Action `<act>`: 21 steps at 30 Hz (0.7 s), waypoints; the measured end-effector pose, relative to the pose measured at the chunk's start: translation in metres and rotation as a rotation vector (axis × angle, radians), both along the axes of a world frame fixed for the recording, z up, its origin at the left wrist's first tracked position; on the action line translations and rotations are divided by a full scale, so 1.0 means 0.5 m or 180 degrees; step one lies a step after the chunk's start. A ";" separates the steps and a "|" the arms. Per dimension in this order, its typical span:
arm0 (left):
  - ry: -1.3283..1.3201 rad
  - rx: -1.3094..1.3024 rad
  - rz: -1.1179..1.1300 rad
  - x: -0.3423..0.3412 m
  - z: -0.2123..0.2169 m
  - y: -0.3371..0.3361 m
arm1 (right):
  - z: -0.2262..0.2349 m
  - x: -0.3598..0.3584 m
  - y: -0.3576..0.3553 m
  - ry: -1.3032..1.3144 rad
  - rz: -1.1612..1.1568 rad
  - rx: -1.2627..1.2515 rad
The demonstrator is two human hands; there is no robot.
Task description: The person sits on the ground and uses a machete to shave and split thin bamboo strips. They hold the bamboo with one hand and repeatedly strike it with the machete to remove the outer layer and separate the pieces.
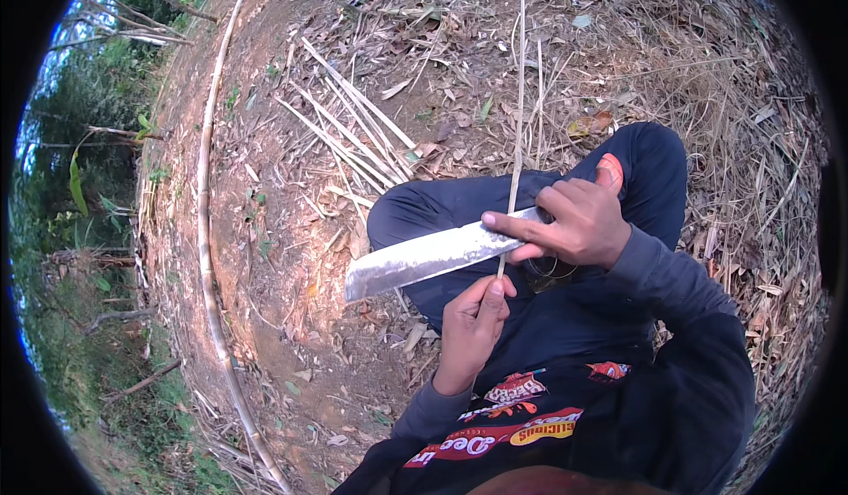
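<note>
The big knife crosses the long, thin strip above the lap, its tip past the left leg's outer edge. It might slip and cut the left hand, because that hand sits so near it. The right hand is curled around the big knife, and the left hand pinches the thin strip's near end.

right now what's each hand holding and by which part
The right hand holds the knife at its rear end, handle hidden. The left hand pinches the strip at its nearest visible part.
</note>
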State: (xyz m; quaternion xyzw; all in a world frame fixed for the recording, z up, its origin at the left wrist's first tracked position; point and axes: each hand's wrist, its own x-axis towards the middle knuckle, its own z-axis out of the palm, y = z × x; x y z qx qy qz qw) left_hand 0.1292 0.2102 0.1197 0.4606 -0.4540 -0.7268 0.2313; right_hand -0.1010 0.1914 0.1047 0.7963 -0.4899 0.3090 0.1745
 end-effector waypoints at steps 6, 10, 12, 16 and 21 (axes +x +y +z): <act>0.0398 0.0545 0.0146 -0.020 0.000 0.012 | -0.027 -0.006 -0.017 -0.0683 -0.0294 0.0285; 0.0449 0.0737 0.0073 -0.008 0.001 0.015 | -0.004 0.005 0.015 0.0029 0.0141 0.0067; 0.0434 0.0770 0.0045 -0.002 -0.001 0.015 | -0.021 -0.046 -0.020 0.0001 -0.0189 0.0032; 0.0643 0.0933 0.0119 -0.022 -0.024 0.006 | -0.045 -0.013 -0.020 -0.0549 -0.0451 0.0554; 0.0703 0.1060 0.0084 0.010 -0.003 0.002 | -0.023 -0.025 -0.004 0.0234 0.0255 0.0074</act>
